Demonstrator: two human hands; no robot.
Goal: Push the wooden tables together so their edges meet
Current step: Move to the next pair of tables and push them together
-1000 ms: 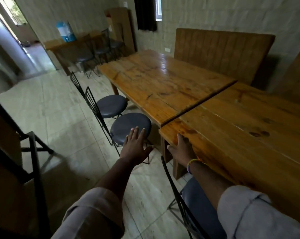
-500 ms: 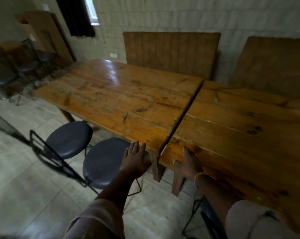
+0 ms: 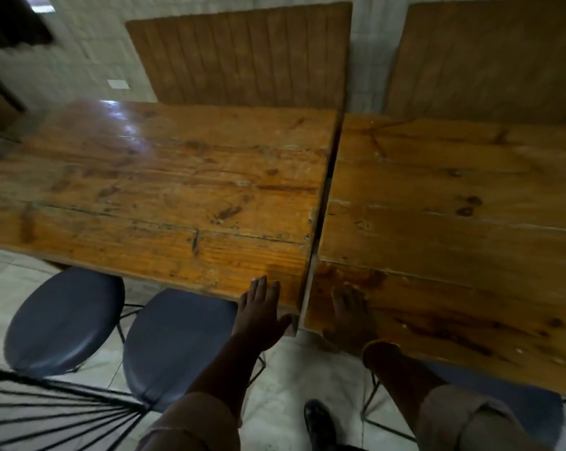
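Two wooden tables stand side by side. The left table [image 3: 164, 190] and the right table [image 3: 454, 222] are parted by a thin dark seam running from the far wall to the near corners. My left hand [image 3: 259, 315] lies flat, fingers spread, over the near right corner of the left table. My right hand [image 3: 350, 315] grips the near left corner of the right table, fingers on top of the board, a yellow band at the wrist.
Two dark round-seated chairs [image 3: 65, 320] [image 3: 177, 340] stand tucked at the left table's near edge, another seat [image 3: 516, 405] under the right table. Wooden bench backs [image 3: 242, 56] line the far wall. A black wire chair back [image 3: 47, 415] is at bottom left.
The view has swung right and down over the two near corners. My left hand has moved from above the chair seat onto the left table's corner. The right hand keeps its grip.
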